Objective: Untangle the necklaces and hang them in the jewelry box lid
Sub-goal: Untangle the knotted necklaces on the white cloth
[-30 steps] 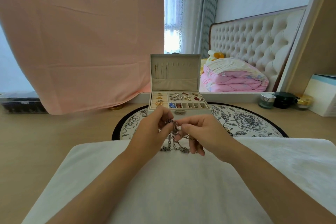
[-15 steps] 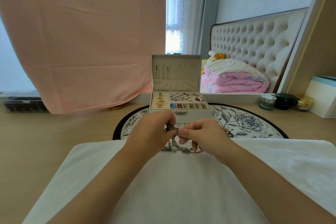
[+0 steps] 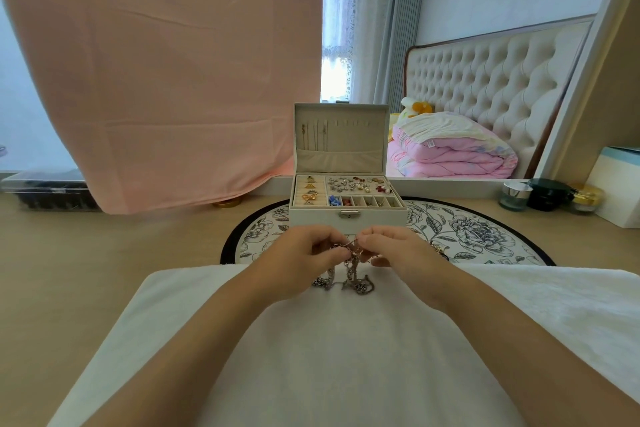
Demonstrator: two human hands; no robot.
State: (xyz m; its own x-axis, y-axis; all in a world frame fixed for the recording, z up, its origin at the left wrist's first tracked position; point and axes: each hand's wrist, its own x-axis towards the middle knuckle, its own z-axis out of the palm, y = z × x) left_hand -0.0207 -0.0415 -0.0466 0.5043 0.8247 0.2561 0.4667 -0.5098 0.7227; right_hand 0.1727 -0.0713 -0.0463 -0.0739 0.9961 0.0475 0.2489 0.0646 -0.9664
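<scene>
Head view: the untangling step is in hand. The left hand (image 3: pixel 301 255) and right hand (image 3: pixel 393 248) meet over a soft white towel (image 3: pixel 346 350), their fingers (image 3: pixel 367 240) clamped on the knot of the necklaces (image 3: pixel 353 276). The knot is held up and its loose ends trail on the cloth. The chains are thin, silvery metal links, snarled together. Next, probably, one strand must be teased free with small pulls. It then goes to the hooks in the upright lid (image 3: pixel 341 149) of the cream box (image 3: pixel 348 220), just beyond the hands.
</scene>
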